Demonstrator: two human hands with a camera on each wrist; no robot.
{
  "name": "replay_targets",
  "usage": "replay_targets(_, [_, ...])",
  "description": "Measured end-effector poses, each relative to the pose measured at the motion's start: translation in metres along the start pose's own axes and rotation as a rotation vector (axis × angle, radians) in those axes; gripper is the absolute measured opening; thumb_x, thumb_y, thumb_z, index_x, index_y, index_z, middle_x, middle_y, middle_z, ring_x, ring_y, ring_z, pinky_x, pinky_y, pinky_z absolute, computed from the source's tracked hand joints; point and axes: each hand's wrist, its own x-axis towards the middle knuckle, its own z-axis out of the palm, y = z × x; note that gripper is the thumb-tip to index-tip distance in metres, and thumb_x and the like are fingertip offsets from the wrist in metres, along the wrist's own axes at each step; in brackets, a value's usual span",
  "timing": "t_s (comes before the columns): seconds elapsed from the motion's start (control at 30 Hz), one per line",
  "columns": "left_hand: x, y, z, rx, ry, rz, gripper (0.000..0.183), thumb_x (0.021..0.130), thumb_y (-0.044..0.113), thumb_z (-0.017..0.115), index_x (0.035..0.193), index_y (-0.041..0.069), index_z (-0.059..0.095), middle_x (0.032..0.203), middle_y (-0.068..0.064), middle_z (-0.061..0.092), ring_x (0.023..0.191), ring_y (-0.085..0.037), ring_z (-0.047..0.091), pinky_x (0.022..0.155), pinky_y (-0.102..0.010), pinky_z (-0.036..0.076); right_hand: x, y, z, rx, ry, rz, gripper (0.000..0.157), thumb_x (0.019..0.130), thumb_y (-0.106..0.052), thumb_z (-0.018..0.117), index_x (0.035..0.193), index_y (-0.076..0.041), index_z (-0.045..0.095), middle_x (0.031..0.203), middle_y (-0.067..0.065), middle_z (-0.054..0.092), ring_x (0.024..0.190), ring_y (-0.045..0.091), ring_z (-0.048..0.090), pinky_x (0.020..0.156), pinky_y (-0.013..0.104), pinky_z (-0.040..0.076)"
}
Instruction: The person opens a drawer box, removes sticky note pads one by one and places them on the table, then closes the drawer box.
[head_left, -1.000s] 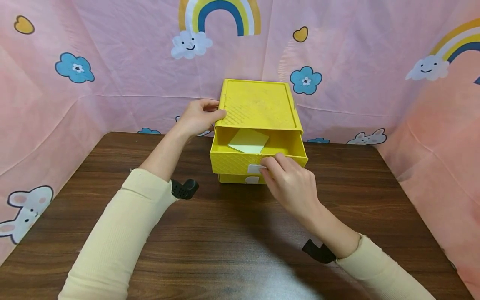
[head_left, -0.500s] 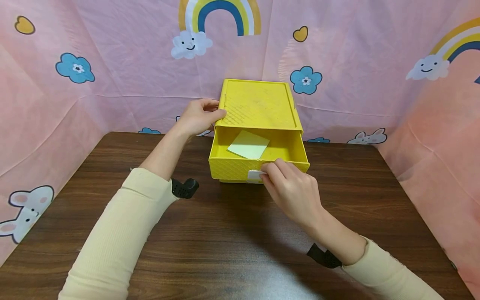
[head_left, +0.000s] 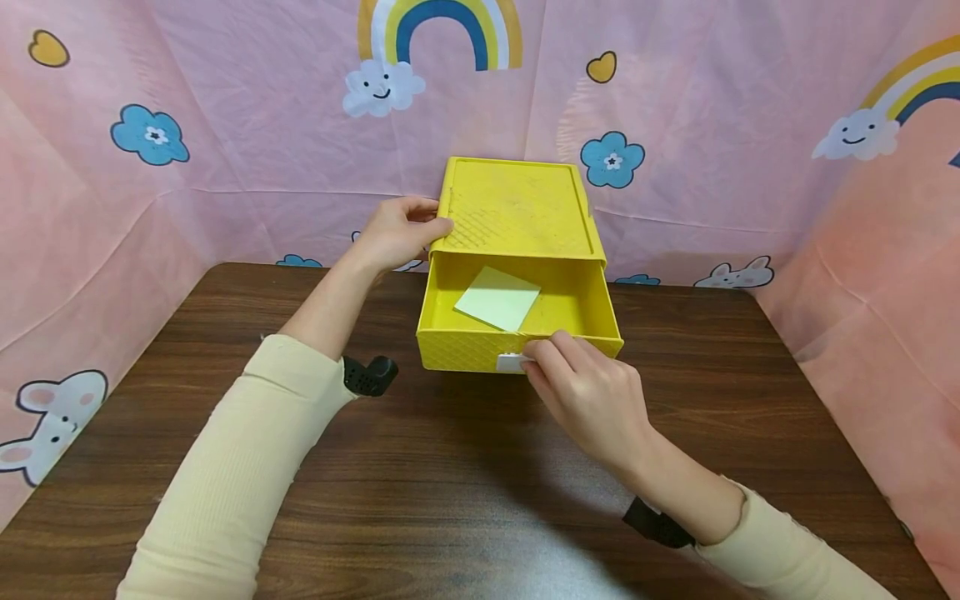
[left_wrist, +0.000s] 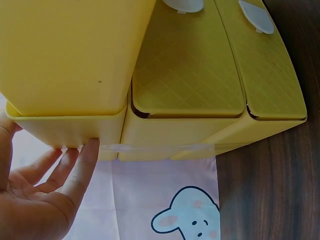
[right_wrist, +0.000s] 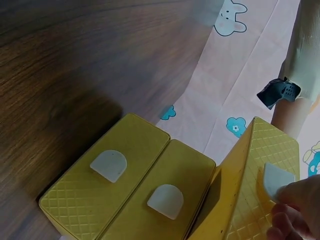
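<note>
A yellow plastic drawer cabinet [head_left: 517, 208] stands at the back of the table. Its top drawer [head_left: 453, 350] is pulled well out, and a pale green square of paper [head_left: 498, 298] lies inside, towards the left. My right hand [head_left: 588, 396] pinches the white drawer handle [right_wrist: 276, 181] between thumb and fingers. At the cabinet's upper left edge is my left hand [head_left: 397, 233], its thumb on the top. In the left wrist view, the extended fingers [left_wrist: 82, 167] of that hand touch the cabinet's side wall.
Two lower drawers, a middle one [right_wrist: 172, 175] and a bottom one [right_wrist: 117, 160], are closed, each with a white handle. The dark wooden table [head_left: 420, 500] reaches towards me. A pink patterned cloth [head_left: 285, 125] hangs close behind the cabinet.
My right hand has drawn the top drawer farther out towards me, exposing more of its inside. The paper has come forward with it. My left hand has stayed in place.
</note>
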Motion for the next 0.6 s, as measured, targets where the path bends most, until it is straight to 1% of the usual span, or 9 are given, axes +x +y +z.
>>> replay_targets(0.23, [0.0008,-0.0012,0.0004,-0.008,-0.002,0.012,0.048,0.09,0.025,0.058,0.133,0.007,0.048,0.125,-0.01,0.053,0.095,-0.02,0.059,0.072,-0.027,0.055,-0.0024,-0.0031,-0.0042,0.007,-0.001,-0.012,0.013,0.092,-0.017,0.052,0.087,-0.011,0.062,0.072,-0.002,0.056,0.053,0.011,0.051,0.033,0.022,0.032])
replay_targets(0.5, [0.0011,-0.0015,0.0004,-0.009,-0.004,0.01,0.049,0.09,0.025,0.058,0.134,0.007,0.047,0.126,-0.01,0.052,0.095,-0.02,0.058,0.074,-0.029,0.055,-0.0052,-0.0072,-0.009,0.004,-0.004,-0.026,0.017,0.094,-0.018,0.048,0.087,-0.011,0.062,0.072,-0.003,0.056,0.052,0.01,0.05,0.033,0.022,0.032])
replay_targets(0.6, [0.0009,-0.0013,0.0,-0.008,-0.004,0.011,0.049,0.09,0.025,0.058,0.134,0.007,0.046,0.127,-0.01,0.052,0.096,-0.021,0.058,0.078,-0.034,0.055,-0.0063,-0.0087,-0.01,0.003,0.004,-0.029,0.018,0.094,-0.019,0.048,0.086,-0.011,0.062,0.072,-0.003,0.056,0.051,0.01,0.049,0.032,0.021,0.031])
